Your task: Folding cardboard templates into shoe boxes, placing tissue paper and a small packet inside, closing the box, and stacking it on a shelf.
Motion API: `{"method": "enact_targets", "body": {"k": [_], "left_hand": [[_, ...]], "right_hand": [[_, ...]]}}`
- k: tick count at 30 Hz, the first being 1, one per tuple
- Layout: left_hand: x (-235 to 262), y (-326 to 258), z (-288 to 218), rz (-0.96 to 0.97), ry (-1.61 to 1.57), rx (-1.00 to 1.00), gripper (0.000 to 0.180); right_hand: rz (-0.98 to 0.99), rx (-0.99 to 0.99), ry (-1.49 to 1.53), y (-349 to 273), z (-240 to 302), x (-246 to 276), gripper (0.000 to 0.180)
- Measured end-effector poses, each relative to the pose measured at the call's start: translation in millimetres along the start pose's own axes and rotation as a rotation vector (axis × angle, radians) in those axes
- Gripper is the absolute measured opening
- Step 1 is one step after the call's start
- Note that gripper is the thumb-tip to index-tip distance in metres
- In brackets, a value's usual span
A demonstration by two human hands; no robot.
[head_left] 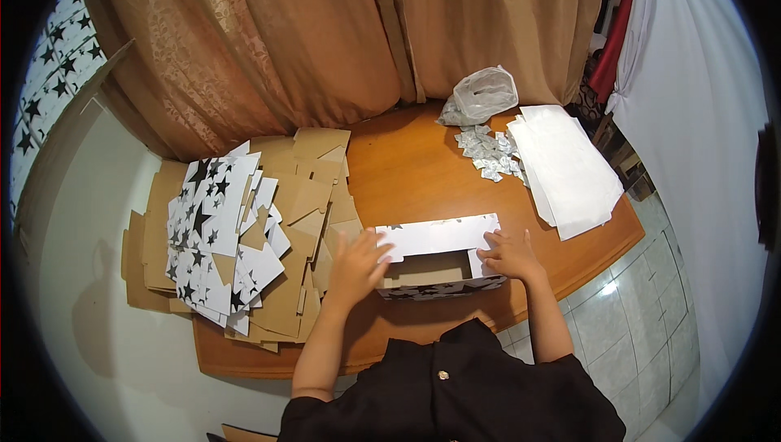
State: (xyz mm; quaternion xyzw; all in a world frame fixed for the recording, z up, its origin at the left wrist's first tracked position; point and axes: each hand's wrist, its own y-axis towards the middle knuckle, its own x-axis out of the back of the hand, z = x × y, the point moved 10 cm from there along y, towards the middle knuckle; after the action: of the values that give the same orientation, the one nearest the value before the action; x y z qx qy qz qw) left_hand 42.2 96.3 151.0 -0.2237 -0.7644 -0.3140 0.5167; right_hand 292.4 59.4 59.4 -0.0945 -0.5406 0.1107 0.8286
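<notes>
A small open cardboard box (439, 261), white with black stars on its outside, stands near the front edge of the wooden table (407, 165). My left hand (358, 267) grips its left end, fingers over the white top flap. At the other end my right hand (508, 253) presses on the right flap. The brown inside of the box shows between my hands.
A heap of flat cardboard blanks (244, 247), brown and star-printed, covers the table's left side. A stack of white sheets (565, 167) lies at the right, with a pile of small silver pieces (486, 151) and a clear plastic bag (482, 94) behind. Brown curtains hang at the back.
</notes>
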Motion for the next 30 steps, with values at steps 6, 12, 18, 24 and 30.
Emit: {"method": "enact_targets", "body": {"k": [6, 12, 18, 24, 30], "left_hand": [[37, -69, 95, -0.672, -0.503, 0.513, 0.036], [-85, -36, 97, -0.233, -0.835, 0.594, 0.081], [-95, -3, 77, -0.054, -0.699, 0.544, 0.078], [-133, -10, 99, 0.077, -0.778, 0.590, 0.070], [-88, -29, 91, -0.322, -0.773, 0.521, 0.051]], "right_hand": [[-0.149, 0.082, 0.154, -1, 2, -1, 0.033], [-0.627, 0.067, 1.238, -14, -49, -39, 0.038], [-0.909, 0.069, 0.718, -54, -23, -30, 0.041], [-1.044, 0.179, 0.023, -69, 24, -3, 0.025], [-0.846, 0.182, 0.010, -56, 31, 2, 0.018]]}}
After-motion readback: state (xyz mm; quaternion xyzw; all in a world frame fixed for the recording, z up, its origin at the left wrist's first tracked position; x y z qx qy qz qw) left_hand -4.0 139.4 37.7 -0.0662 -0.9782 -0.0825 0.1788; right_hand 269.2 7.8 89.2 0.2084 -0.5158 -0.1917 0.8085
